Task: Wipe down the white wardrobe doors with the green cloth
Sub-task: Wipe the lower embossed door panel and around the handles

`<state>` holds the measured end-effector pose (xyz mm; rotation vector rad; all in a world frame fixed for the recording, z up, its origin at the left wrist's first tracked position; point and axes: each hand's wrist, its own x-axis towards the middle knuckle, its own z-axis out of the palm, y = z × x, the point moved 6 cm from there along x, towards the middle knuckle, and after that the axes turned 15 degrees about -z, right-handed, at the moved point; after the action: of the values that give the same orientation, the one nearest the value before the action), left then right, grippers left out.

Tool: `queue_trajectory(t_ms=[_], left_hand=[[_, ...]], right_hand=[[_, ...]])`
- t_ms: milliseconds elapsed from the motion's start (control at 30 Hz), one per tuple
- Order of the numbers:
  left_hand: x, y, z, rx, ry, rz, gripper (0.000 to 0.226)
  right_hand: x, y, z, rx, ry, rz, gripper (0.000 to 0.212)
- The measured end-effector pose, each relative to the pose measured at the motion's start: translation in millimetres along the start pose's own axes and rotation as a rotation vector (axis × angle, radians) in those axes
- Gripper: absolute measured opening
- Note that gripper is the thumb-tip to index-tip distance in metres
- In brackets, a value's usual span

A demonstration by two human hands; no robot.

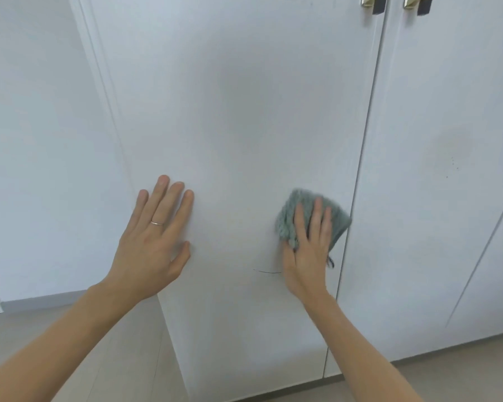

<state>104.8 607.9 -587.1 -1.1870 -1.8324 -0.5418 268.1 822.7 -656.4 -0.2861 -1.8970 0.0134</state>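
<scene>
Both hands flat on the white wardrobe door (244, 111).
Left hand (151, 242), fingers spread, rests bare at centre-left; right hand (308, 250) presses the green cloth (288, 216) with straight fingers at centre-right.

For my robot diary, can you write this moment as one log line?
step: wiping | right hand: presses green cloth on wardrobe door | left hand: flat on door

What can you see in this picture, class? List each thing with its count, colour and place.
Flat white wardrobe doors: at least two, white, filling the view.
Fluffy green cloth: one, grey-green, pressed on the middle door near its right edge.
Door handles: two, brass and black, top right.
Thin dark mark: one, below the cloth.
Floor: beige, bottom.
Thin ring: one, silver, on left hand.
Left hand: flat on door.
Right hand: flat on cloth.
</scene>
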Motion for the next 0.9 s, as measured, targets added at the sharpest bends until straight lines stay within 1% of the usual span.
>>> queue_trajectory(t_ms=[100, 167, 233, 300, 367, 433, 500, 567, 667, 800, 900], left_hand=[[-0.6, 2.6, -1.2, -0.02, -0.008, -0.019, 0.073], [-0.4, 4.3, -6.4, -0.037, 0.001, -0.025, 0.068], [5.1, 3.3, -13.8, -0.037, 0.039, -0.013, 0.06], [21.1, -4.4, -25.3, -0.049, 0.103, -0.017, 0.052], [39.6, -13.2, -34.9, -0.059, 0.144, -0.036, 0.048], [55.5, -18.5, -43.8, -0.08, 0.17, -0.047, 0.048], [63.5, -20.9, -47.9, -0.095, 0.177, -0.041, 0.049], [64.2, -21.1, -48.0, -0.099, 0.169, -0.034, 0.05], [60.8, -22.4, -47.2, -0.1, 0.164, -0.025, 0.05], [64.4, -22.6, -49.0, -0.1, 0.168, -0.036, 0.049], [64.5, -21.7, -49.0, -0.119, 0.168, -0.047, 0.049]], right_hand=[[97.9, 1.0, -35.5, -0.04, 0.123, -0.07, 0.061], [160.3, 0.3, -61.6, -0.1, 0.193, -0.108, 0.062], [203.8, 4.3, -81.3, -0.129, 0.234, -0.114, 0.065], [227.2, 5.5, -92.0, -0.137, 0.276, -0.105, 0.067], [224.4, 3.5, -90.1, -0.095, 0.299, -0.09, 0.067], [198.4, 0.3, -80.1, -0.04, 0.318, -0.067, 0.066], [156.2, -3.9, -62.7, -0.019, 0.269, -0.058, 0.065], [129.7, -5.7, -54.9, -0.019, 0.197, -0.088, 0.065], [158.6, -1.3, -67.2, -0.033, 0.186, -0.13, 0.062], [231.8, -2.4, -95.5, -0.082, 0.252, -0.134, 0.063], [226.6, -2.1, -94.8, -0.079, 0.277, -0.143, 0.063]])
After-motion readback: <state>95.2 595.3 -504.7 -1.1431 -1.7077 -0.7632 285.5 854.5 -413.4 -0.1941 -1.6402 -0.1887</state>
